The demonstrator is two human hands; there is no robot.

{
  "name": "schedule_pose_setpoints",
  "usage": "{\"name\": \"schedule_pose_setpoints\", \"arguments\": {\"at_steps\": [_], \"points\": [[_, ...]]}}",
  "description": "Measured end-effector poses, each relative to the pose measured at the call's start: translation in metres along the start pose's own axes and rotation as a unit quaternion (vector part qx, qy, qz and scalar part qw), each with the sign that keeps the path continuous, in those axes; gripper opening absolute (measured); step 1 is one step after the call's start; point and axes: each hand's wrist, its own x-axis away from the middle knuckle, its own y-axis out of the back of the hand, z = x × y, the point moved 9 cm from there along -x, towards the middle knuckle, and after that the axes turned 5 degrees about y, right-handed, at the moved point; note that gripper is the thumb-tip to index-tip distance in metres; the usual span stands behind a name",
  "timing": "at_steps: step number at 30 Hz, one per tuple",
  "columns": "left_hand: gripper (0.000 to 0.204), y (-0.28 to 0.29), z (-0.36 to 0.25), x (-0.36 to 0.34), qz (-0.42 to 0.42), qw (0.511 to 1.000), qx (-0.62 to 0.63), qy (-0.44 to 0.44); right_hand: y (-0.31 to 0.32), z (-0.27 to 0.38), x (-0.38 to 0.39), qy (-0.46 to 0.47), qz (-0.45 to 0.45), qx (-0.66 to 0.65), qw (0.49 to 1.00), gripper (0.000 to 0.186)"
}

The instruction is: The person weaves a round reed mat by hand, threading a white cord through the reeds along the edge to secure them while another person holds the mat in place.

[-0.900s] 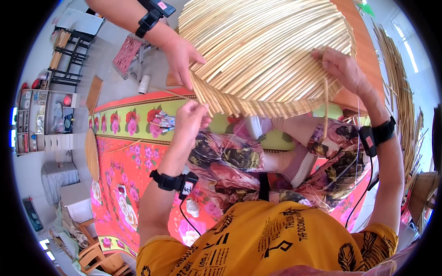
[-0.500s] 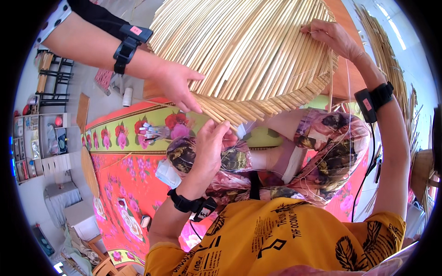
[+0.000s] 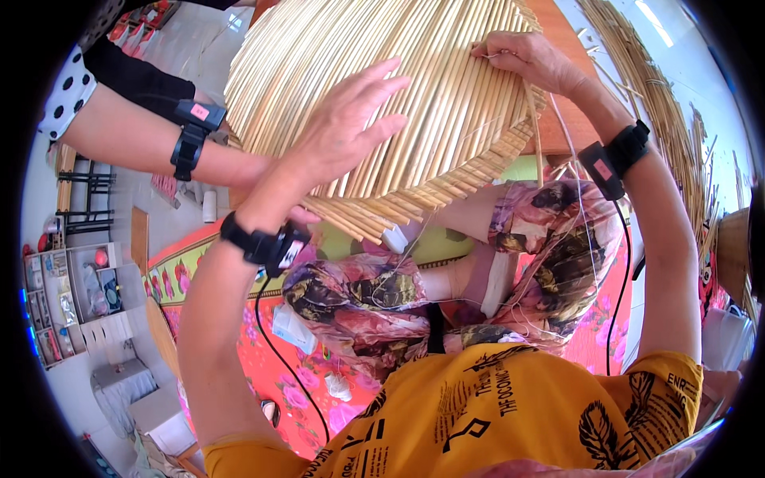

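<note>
A large mat of pale reed stalks (image 3: 374,60), laid side by side with ends stepped along a curved edge, spreads before me. My left hand (image 3: 351,119) is over its left part, fingers apart and stretched out, holding nothing; whether it touches the stalks I cannot tell. On the mat's right side, my right hand (image 3: 526,60) is closed in a pinch on a thin pale string. A length of string (image 3: 581,199) hangs down below that hand toward my lap. A co-worker's forearm (image 3: 135,131) reaches in from the left; that hand is mostly hidden behind my left wrist.
The mat lies over a brown board (image 3: 570,119). Floral cloth (image 3: 550,239) covers my legs, with loose string across it. A white packet (image 3: 293,328) and a ball of string (image 3: 338,386) lie on the red floral cover. Bundles of stalks (image 3: 649,72) line the right side.
My left hand has let go of the stalk ends at the near edge and moved up over the mat, opening. My right hand stays pinched at the mat's right side.
</note>
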Motion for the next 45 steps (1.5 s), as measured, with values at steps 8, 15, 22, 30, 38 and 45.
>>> {"name": "schedule_pose_setpoints", "arguments": {"at_steps": [8, 15, 22, 30, 38, 45], "points": [[0.07, -0.067, 0.0, -0.015, 0.075, 0.985, -0.125, -0.094, 0.003, 0.006, 0.011, 0.008, -0.03, -0.008, 0.999, 0.023], [0.071, -0.063, 0.0, -0.013, 0.133, 0.975, -0.148, -0.101, -0.001, 0.012, 0.012, 0.033, -0.04, 0.022, 0.998, 0.024], [0.07, -0.062, 0.008, -0.019, 0.14, 0.969, -0.157, -0.131, 0.004, 0.02, 0.009, -0.014, -0.014, -0.013, 1.0, 0.011], [0.064, -0.064, 0.007, -0.014, 0.139, 0.973, -0.142, -0.121, 0.001, 0.021, 0.011, -0.007, -0.013, 0.003, 1.0, 0.01], [0.054, -0.065, -0.002, -0.012, 0.144, 0.964, -0.154, -0.162, 0.0, 0.026, 0.009, 0.012, -0.022, 0.006, 1.0, 0.009], [0.054, -0.062, -0.007, -0.016, 0.151, 0.969, -0.112, -0.162, -0.002, 0.001, 0.021, -0.026, -0.054, -0.073, 0.995, 0.01]]}}
